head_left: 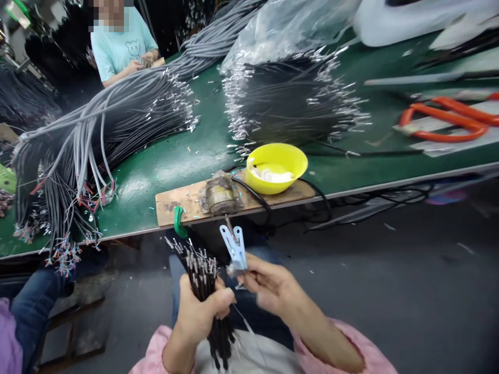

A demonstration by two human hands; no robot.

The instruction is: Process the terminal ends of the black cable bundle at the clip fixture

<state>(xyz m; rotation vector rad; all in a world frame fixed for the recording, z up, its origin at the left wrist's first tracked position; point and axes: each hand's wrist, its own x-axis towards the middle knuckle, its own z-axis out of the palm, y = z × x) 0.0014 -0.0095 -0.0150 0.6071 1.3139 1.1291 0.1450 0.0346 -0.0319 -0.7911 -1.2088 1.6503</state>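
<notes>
My left hand [200,311] is wrapped round a bundle of thin black cables [202,272], whose silvery stripped ends point up towards the table edge. Just right of it, my right hand [271,285] has its fingers pinched together at the lower end of a light blue clothespin [236,249]. What those fingertips grip is blurred. The clothespin hangs on a metal shaft that comes out of a small taped motor [221,195]. This motor sits on a wooden board [167,208] at the edge of the green table [144,171].
A yellow bowl [276,161] with white material stands on the board, beside a green clamp [180,222]. Behind lie black cables [288,98], grey cables [128,93] and plastic film [284,31]. Orange-handled scissors [444,119] lie at right. A person [122,49] works across the table.
</notes>
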